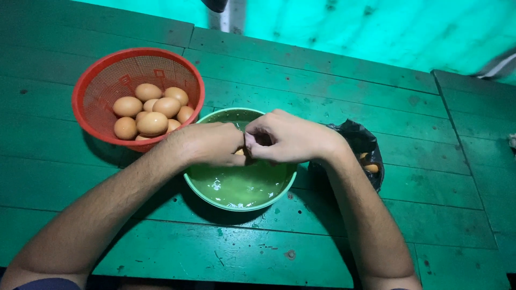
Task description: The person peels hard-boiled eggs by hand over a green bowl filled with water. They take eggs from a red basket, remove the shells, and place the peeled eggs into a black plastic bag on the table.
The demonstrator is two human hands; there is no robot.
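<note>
My left hand and my right hand meet over a green bowl, both closed around one brown egg that is mostly hidden between the fingers. Clear liquid lies in the bottom of the bowl. A red mesh basket to the left holds several brown eggs.
A black plastic bag with eggshell pieces inside sits just right of the bowl, by my right wrist. Everything rests on a green plank table. A lit turquoise surface lies beyond the far edge.
</note>
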